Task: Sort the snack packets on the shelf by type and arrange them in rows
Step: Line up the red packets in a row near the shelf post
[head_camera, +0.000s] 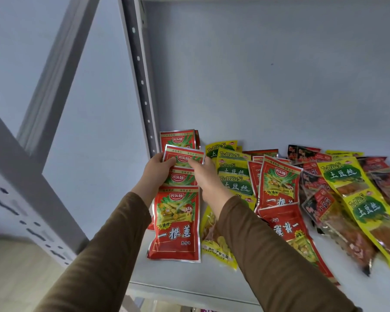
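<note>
Head view; close, down onto shelf (185, 282)

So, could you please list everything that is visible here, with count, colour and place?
red packets in the row: at least four, red, overlapping in a line at the shelf's left end
held red packet: one, red, above that row
loose red packets: at least two, red, mid shelf
yellow packets: several, yellow with green labels, right of the red row, plus more at far right
dark packets: several, black and red, far right and back
shelf: one, pale grey
upright post: one, grey, perforated
left hand: grips held red packet
right hand: grips the same packet
</note>
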